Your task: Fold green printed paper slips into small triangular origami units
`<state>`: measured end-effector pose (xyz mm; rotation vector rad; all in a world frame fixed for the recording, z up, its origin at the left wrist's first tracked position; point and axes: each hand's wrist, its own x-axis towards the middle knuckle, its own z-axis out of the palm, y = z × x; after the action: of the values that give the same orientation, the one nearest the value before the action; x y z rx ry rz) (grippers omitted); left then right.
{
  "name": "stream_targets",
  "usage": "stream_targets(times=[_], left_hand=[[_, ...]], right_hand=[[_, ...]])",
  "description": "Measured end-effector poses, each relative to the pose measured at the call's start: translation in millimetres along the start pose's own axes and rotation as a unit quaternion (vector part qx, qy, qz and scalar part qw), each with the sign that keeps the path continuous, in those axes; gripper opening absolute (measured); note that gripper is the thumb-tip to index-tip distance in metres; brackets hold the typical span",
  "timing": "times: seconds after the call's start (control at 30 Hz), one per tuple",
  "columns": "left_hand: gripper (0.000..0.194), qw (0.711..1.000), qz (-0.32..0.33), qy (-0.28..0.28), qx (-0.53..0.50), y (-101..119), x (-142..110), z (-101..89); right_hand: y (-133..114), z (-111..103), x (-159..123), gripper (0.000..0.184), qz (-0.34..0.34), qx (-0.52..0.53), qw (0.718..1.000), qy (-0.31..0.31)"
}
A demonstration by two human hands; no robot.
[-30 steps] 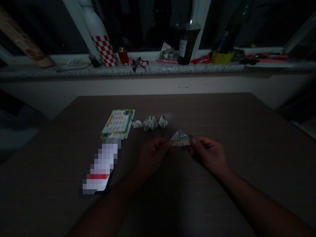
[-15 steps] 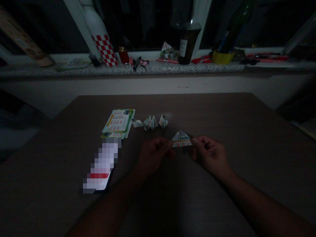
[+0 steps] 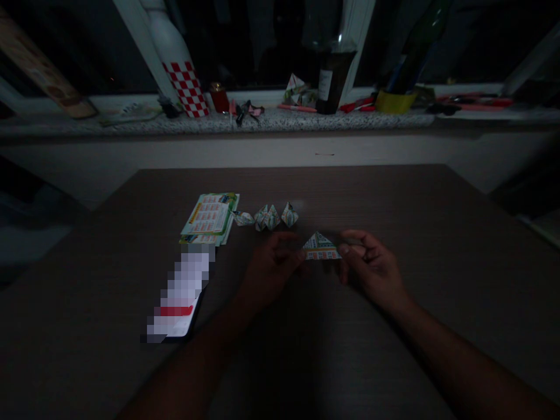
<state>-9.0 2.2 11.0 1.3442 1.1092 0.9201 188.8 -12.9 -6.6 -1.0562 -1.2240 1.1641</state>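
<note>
A small sheet of printed paper, folded to a triangle with a strip along its lower edge, is held point-up over the table. My left hand pinches its left corner between thumb and fingers. At the right corner, my right hand grips it the same way, thumb on the near face. Just beyond my left hand stand several folded paper pieces in a row, made from similar printed paper. A stack of printed calendar cards lies to their left.
A lit phone with a blurred screen lies on the brown table left of my hands. On the stone windowsill stand a red-checked bottle, a dark cup, a red jar and a yellow holder.
The fingers of both hands have lifted and spread a little behind the paper, while the thumbs stay at its corners. The paper has shifted very slightly left.
</note>
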Motion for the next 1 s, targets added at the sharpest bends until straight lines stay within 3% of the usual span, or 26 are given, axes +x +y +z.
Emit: stream_targets(times=[0.13, 0.37, 0.47, 0.63, 0.77, 1.0], left_hand=[[0.041, 0.987, 0.066, 0.035, 0.145, -0.7, -1.7, -2.5], [0.017, 0.948, 0.149, 0.047, 0.277, 2.6, -2.0, -4.4], [0.015, 0.942, 0.156, 0.058, 0.291, 3.0, -1.6, -4.8], [0.015, 0.944, 0.157, 0.063, 0.283, 0.5, -1.1, -5.4], [0.018, 0.942, 0.163, 0.063, 0.287, -3.0, -1.2, -5.0], [0.019, 0.925, 0.190, 0.040, 0.327, -6.8, -3.7, 1.3]], right_hand=[[1.3, -0.7, 1.0, 0.027, -0.003, 0.024, 1.000, 0.008], [8.7, -4.6, -1.0, 0.022, -0.011, -0.027, 1.000, -0.007], [9.5, -8.1, -2.4, 0.021, -0.062, -0.125, 0.990, -0.002], [3.8, -12.8, -3.4, 0.017, -0.154, -0.310, 0.938, -0.022], [0.4, -12.2, -4.3, 0.020, -0.184, -0.356, 0.914, -0.060], [3.5, -9.6, -5.5, 0.021, -0.185, -0.381, 0.902, -0.087]])
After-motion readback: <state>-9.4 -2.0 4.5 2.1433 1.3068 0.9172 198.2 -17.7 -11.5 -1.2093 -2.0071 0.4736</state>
